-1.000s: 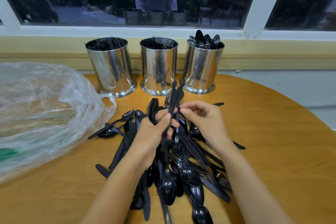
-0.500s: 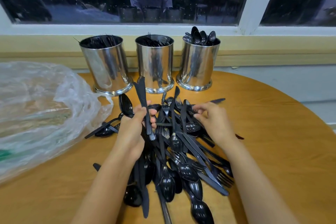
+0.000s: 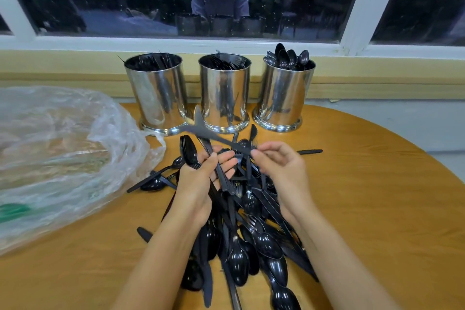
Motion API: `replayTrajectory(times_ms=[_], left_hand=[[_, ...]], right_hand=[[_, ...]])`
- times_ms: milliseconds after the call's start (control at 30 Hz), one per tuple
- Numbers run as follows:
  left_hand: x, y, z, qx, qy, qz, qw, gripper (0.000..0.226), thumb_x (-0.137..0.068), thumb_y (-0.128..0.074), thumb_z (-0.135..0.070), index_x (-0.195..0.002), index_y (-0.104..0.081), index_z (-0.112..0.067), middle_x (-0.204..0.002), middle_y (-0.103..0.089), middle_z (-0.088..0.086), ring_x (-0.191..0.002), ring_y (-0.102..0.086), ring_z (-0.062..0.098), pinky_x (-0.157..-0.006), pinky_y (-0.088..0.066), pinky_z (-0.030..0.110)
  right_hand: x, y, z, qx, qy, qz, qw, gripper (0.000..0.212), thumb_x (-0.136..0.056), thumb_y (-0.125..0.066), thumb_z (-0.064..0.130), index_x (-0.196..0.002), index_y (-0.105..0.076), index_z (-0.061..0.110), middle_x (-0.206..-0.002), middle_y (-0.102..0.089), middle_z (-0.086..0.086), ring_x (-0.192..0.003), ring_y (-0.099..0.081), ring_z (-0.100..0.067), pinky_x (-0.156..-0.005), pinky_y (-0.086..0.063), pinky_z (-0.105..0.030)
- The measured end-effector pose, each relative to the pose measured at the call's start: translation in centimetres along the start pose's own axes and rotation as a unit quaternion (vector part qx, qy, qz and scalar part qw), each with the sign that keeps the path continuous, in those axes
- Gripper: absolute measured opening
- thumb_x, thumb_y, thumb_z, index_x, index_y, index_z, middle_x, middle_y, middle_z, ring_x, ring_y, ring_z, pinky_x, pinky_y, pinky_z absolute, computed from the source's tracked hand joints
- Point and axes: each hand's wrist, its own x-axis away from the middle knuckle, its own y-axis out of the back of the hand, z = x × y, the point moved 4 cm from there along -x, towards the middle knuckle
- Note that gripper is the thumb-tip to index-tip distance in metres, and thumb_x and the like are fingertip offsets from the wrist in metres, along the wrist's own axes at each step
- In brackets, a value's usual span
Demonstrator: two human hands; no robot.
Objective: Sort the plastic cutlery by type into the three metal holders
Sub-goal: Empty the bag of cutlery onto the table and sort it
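A heap of black plastic cutlery [image 3: 251, 229] lies on the round wooden table [image 3: 364, 209]. Behind it stand three metal holders: the left holder [image 3: 157, 93] with thin black pieces, the middle holder [image 3: 224, 93] with forks, the right holder [image 3: 283, 93] with spoons. My left hand [image 3: 203, 176] grips a bunch of spoons and a knife above the heap. My right hand [image 3: 281, 166] pinches one end of a blurred black knife [image 3: 208, 132] that points up and left toward the holders.
A crumpled clear plastic bag [image 3: 57, 153] covers the table's left side. A window ledge and dark window run behind the holders. A lone black handle [image 3: 309, 151] lies to the right of the heap.
My right hand has lifted a knife out of the heap and swung it toward the left. My left hand keeps its bunch and has shifted slightly.
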Motion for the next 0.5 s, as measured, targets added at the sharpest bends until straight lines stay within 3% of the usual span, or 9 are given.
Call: replayTrajectory(times_ms=[100,300,500], left_hand=[[0.1,-0.1,-0.1,0.026,0.004,-0.003,1.0,0.017,-0.102,-0.047,-0.006,-0.11,-0.062,-0.003,-0.103,-0.074,0.019,-0.094,-0.073,0.025,-0.082,-0.06,0.034],[0.3,-0.2,0.2,0.012,0.007,0.008,1.0,0.02,-0.103,-0.046,-0.011,-0.111,-0.063,-0.006,-0.105,-0.074,0.014,-0.097,-0.073,0.024,-0.075,-0.062,0.036],[0.0,0.1,-0.4,-0.027,-0.028,-0.004,0.999,0.021,-0.103,-0.046,-0.013,-0.108,-0.066,-0.007,-0.086,-0.075,0.007,-0.086,-0.074,0.023,-0.077,-0.062,0.036]], right_hand=[[0.5,-1.2,-0.6,0.066,0.015,0.027,0.997,0.011,-0.082,-0.074,0.011,-0.091,-0.069,0.014,-0.081,-0.071,0.006,-0.073,-0.065,-0.001,-0.067,-0.051,-0.013],[0.7,-2.0,-1.4,0.175,0.063,0.038,0.982,0.009,-0.081,-0.077,0.015,-0.08,-0.068,0.013,-0.071,-0.068,-0.002,-0.066,-0.067,-0.017,-0.063,-0.057,-0.028],[0.7,-1.7,-0.4,0.227,0.126,0.08,0.962,0.005,-0.083,-0.075,0.017,-0.082,-0.074,0.022,-0.076,-0.07,0.01,-0.073,-0.061,-0.001,-0.069,-0.047,-0.012]])
